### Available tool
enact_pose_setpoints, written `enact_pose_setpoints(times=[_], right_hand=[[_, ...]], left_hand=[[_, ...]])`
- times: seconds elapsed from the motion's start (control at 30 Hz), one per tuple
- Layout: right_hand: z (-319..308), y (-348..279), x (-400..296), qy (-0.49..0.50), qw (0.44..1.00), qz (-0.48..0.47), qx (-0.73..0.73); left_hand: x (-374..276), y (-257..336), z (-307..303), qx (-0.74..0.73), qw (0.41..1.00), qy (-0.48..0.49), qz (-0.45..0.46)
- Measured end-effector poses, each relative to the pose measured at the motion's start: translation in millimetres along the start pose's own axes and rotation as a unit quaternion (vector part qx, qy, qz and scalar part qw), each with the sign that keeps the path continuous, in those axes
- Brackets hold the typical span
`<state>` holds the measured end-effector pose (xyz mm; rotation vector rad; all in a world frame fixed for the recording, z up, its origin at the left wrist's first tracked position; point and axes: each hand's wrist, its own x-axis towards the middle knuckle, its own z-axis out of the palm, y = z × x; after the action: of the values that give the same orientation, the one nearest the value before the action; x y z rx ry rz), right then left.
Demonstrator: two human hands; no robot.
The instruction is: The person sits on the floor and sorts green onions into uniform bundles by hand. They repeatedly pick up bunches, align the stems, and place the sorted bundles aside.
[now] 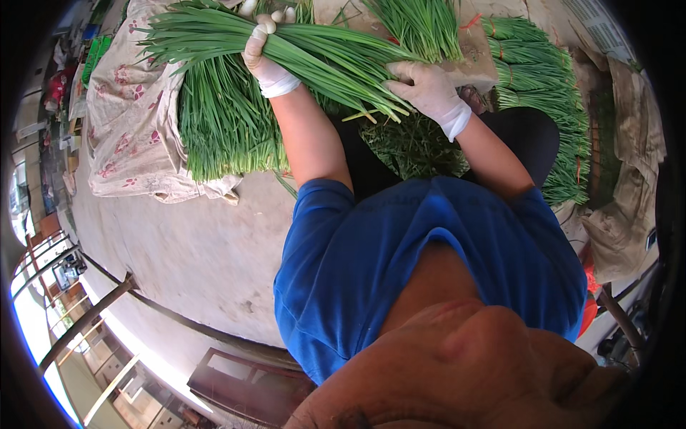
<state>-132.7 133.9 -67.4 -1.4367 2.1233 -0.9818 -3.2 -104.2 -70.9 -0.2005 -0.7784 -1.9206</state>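
Note:
My left hand [263,53], in a thin white glove, is closed around the middle of a loose bunch of long green garlic chives [321,53]. The bunch lies slantwise, with its leaf tips at the upper left and pale cut ends towards my right hand [426,91]. That hand, gloved too, has thumb and fingers at the stem ends; whether it pinches some stems I cannot tell. Below my left forearm spreads a big heap of loose chives [225,118]. Another small pile of chives [423,27] rests beyond my right hand on a block [477,59].
Tied bundles of chives [536,80] are stacked in a column at the right. A flowered cloth [128,123] lies beside the heap at the left, on the concrete floor [214,230]. Plant scraps [418,145] lie between my knees. Brown sacking [627,214] is at the far right.

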Motion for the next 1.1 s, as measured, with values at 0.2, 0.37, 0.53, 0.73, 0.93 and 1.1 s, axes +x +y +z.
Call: enact_pose_setpoints(times=[0.2, 0.37, 0.53, 0.73, 0.93, 1.1], right_hand=[[13.2, 6.2, 1.5, 0.04, 0.985, 0.025, 0.164], [13.6, 7.9, 2.8, 0.106, 0.992, -0.059, -0.045], [-8.2, 38.4, -20.9, -0.037, 0.994, 0.035, -0.092], [9.9, 72.2, -54.6, -0.216, 0.96, 0.135, 0.116], [66.6, 35.1, -21.6, -0.077, 0.717, 0.185, 0.668], [56.5, 11.4, -15.3, -0.009, 0.737, 0.234, 0.634]], left_hand=[[-1.1, 7.6, 13.1, 0.043, 0.999, -0.019, 0.002], [-2.1, 9.5, -3.8, 0.009, 1.0, 0.014, 0.0], [0.0, 30.2, -4.3, -0.059, 0.992, -0.084, 0.072], [-0.3, 41.8, -16.6, -0.139, 0.979, -0.122, 0.087], [-1.0, 19.8, -0.3, -0.087, 0.987, -0.124, 0.049], [-3.5, 21.5, -0.3, -0.033, 0.993, -0.097, 0.06]])
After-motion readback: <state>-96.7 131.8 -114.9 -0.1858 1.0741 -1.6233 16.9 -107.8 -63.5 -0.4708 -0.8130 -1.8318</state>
